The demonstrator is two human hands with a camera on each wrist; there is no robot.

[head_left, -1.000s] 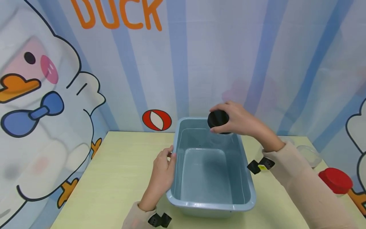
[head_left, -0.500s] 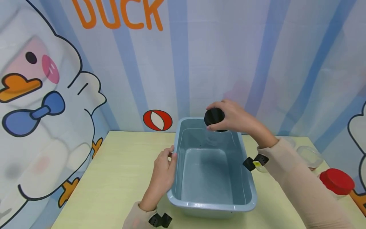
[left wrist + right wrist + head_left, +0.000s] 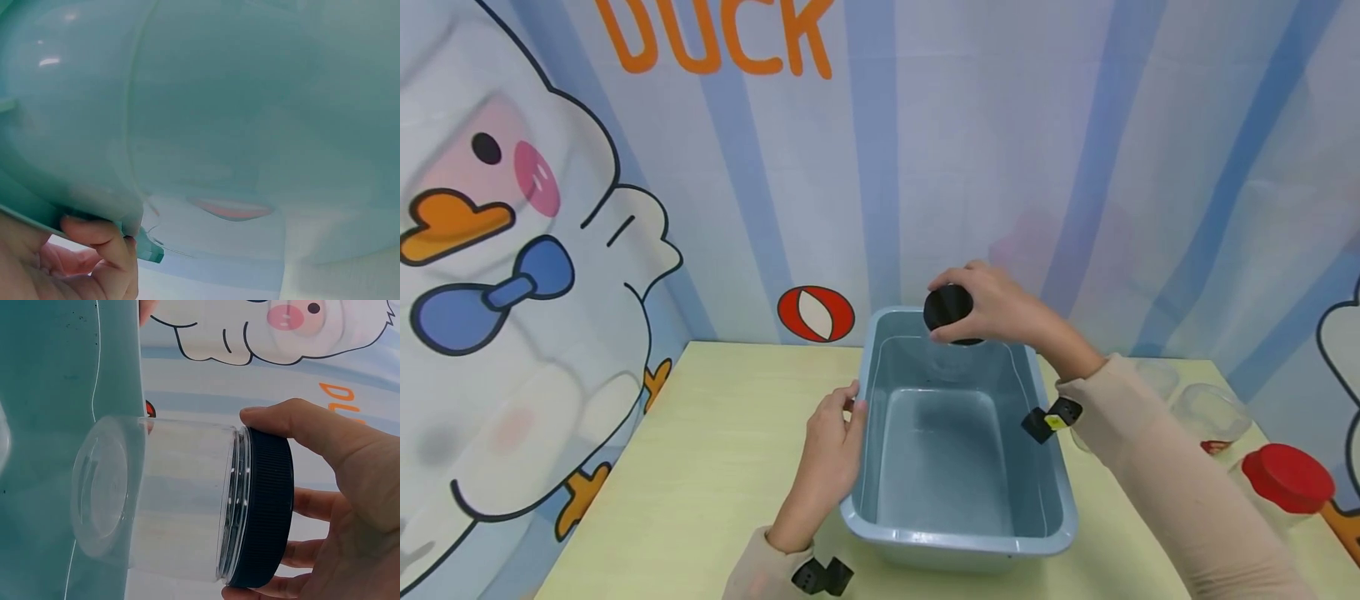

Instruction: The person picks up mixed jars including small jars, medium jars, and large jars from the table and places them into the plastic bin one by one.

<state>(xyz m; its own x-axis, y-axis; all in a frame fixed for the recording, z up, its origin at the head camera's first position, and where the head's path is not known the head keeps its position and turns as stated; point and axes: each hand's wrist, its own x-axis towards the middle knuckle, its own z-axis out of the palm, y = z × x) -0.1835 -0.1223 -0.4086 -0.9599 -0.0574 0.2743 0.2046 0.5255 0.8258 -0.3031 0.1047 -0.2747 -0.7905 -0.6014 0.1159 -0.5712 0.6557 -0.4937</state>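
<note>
A clear plastic jar with a ribbed black lid hangs over the far end of a blue-grey plastic basin. My right hand grips the jar by its lid, thumb and fingers spread around the lid's edge. In the right wrist view no contents show through the jar's clear wall, and its base overlaps the inside of the basin. My left hand holds the basin's left rim, and the left wrist view shows curled fingers at that rim. Inside the basin only its bare floor shows in the head view.
On the right of the pale yellow table stand a jar with a red lid and a clear container, partly behind my right sleeve. A printed duck curtain hangs behind the table's far edge.
My right hand has moved a little to the left with the jar, further over the basin's far end. My left hand stays on the rim, and the basin keeps its place.
</note>
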